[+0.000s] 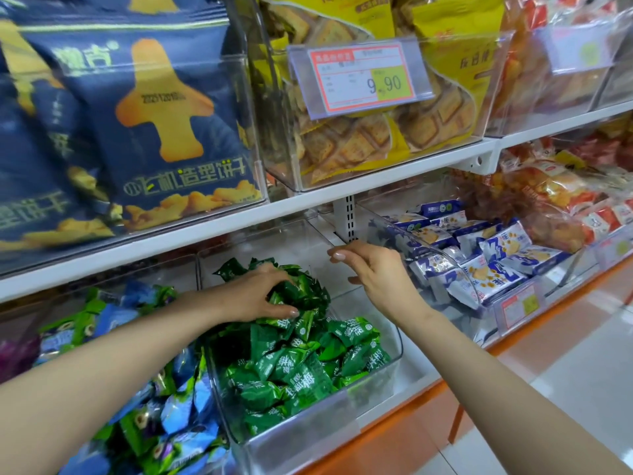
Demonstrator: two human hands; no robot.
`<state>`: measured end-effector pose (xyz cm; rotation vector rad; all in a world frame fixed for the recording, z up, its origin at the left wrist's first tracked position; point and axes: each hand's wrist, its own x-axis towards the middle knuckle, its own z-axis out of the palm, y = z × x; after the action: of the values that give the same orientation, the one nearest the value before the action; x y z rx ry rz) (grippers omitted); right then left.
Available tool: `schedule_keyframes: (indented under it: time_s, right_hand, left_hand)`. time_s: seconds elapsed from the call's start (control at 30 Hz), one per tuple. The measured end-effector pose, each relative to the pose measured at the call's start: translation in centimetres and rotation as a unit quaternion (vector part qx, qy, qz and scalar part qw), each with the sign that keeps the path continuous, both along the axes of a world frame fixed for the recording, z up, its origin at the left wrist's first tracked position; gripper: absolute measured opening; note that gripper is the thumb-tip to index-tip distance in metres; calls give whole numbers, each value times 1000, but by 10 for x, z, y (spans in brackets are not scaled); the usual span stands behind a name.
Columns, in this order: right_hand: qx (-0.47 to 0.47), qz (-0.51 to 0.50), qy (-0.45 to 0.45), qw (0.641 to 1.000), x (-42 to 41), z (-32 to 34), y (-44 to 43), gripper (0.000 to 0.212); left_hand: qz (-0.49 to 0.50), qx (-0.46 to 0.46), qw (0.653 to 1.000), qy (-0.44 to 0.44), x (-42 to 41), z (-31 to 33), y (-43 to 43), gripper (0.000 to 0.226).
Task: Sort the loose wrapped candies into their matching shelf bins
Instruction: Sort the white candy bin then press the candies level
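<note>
Shop aisle, white shelf [308, 204] carrying a row of clear bins, orange trim below.

Green candies [298, 365] fill the middle bin [308, 437], heaped higher at the back. Left hand [253, 296] is on that back heap, fingers curled down into it and gripping a bunch of green wrappers. Right hand [380, 275] hangs over the bin's right side, fingers loosely bent and narrow, nothing visible between them. Can't tell whether they touch the clear wall.

Handling, my read: small foil-type packs, light, crinkly, slick against each other. A handful will likely shed pieces, so pinch singles by the crimped wrapper ends or scoop from underneath. Not fragile to squeeze, probably.

Bin on the left [164, 406] holds blue and green wrappers mixed together, likely where the sorting work is. Bin on the right has blue-and-white packets [496, 262]. Shelf above: dark blue biscuit bags [154, 132] and a price tag [359, 77] reading 9.90.
</note>
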<state>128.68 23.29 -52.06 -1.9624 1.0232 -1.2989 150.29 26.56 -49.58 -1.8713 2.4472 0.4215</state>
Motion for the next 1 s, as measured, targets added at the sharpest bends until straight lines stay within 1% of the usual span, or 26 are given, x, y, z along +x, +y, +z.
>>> schedule_keyframes:
  time_s: [0.07, 0.13, 0.27, 0.33, 0.4, 0.43, 0.53, 0.6, 0.67, 0.7, 0.73, 0.8, 0.9, 1.0]
  right_hand:
    - [3, 0, 2, 1000, 1, 2, 2, 25]
    - [9, -3, 1, 1000, 2, 3, 3, 24]
    - [12, -6, 12, 1000, 2, 7, 9, 24]
    - [-3, -6, 42, 999, 3, 11, 15, 23]
    - [-38, -8, 87, 995, 2, 16, 21, 22]
    - [-49, -9, 112, 992, 3, 19, 25, 23]
    - [-53, -9, 211, 976, 7, 24, 36, 29]
    - [-62, -26, 267, 961, 14, 26, 50, 27]
    - [-84, -38, 262, 961, 25, 27, 69, 21]
    - [-94, -35, 253, 962, 31, 27, 82, 18]
    - [-99, -28, 250, 963, 39, 27, 96, 17]
    - [-106, 4, 251, 962, 57, 28, 122, 21]
    - [-82, 71, 260, 960, 83, 34, 156, 26]
    - [-99, 99, 279, 950, 112, 42, 178, 27]
  left_hand:
    - [5, 20, 1000, -13, -7, -1, 4, 60]
    - [-12, 24, 999, -22, -12, 3, 16, 63]
    - [-39, -47, 998, 2, -3, 16, 66, 74]
    - [-36, -82, 996, 0, 10, 19, 99, 83]
    - [-33, -103, 994, 6, 27, 18, 130, 88]
    - [-39, -104, 994, 8, 34, 19, 143, 86]
    - [-66, -102, 993, -16, 52, 17, 173, 64]
    - [-65, -115, 991, -16, 60, 16, 190, 63]
    - [-53, -135, 989, 4, 69, 13, 208, 67]
    - [-52, -148, 987, 23, 73, 11, 218, 63]
    - [-53, -163, 984, 44, 77, 10, 229, 53]
    - [-51, -186, 978, 75, 83, 9, 252, 39]
    - [-42, -201, 974, 96, 91, 7, 283, 42]
    - [-36, -215, 969, 114, 102, 4, 307, 37]
